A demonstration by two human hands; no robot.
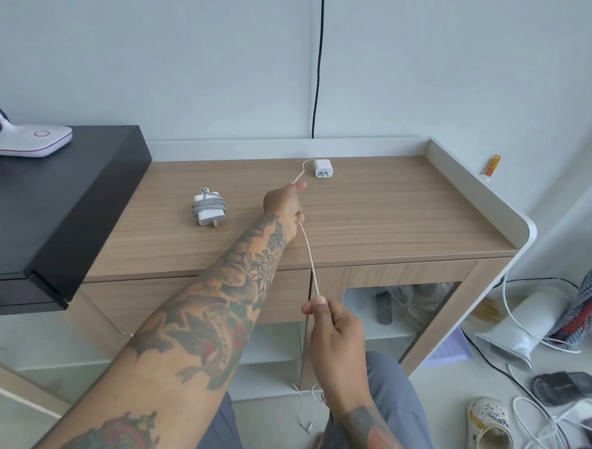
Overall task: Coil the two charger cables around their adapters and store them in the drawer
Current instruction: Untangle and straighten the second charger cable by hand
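Observation:
A small white adapter [323,168] lies near the back of the wooden cabinet top [408,209], prongs facing me. Its thin pale cable [309,256] runs from it through my left hand [284,204], which grips it above the cabinet top, then stretches taut down to my right hand [334,324], which pinches it in front of the cabinet. The cable's loose end hangs to the floor. A second white adapter [208,206] with its grey cable wound around it lies to the left on the cabinet top. The drawer front [194,298] under the top is closed.
A black table [48,204] with a white device [31,140] adjoins the cabinet on the left. A black cord [319,60] hangs down the wall. On the floor at right lie white cables [544,429], a white cylinder [519,325], a slipper and a clog.

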